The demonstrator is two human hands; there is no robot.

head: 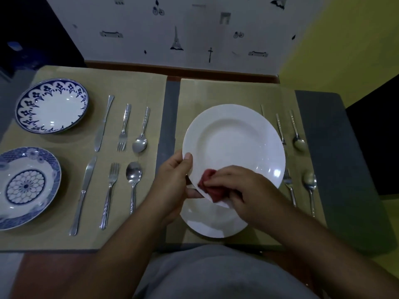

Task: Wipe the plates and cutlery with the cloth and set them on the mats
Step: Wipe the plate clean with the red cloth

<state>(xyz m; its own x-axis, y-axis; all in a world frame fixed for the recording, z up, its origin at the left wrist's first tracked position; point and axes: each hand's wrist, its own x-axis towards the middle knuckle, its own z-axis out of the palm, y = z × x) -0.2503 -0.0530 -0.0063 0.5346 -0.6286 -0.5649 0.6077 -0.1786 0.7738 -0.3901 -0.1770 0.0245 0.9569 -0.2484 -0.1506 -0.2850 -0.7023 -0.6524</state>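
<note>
My left hand [174,182] grips the left rim of a large white plate [233,145], held tilted above the right mat [216,93]. My right hand [241,188] holds a red cloth [208,185] pressed against the plate's near rim. A second white plate [207,225] lies on the right mat underneath, partly hidden. On the right mat, forks [280,131] and spoons [299,142] lie to the right of the plates. The left mat [140,83] carries two blue-patterned plates [51,105] [26,186], two knives [103,124], two forks [124,128] and two spoons [140,143].
A grey table surface [336,158] shows between and to the right of the mats. A white patterned wall panel [172,29] stands behind the table. My grey-clothed lap [216,272] fills the bottom of the view.
</note>
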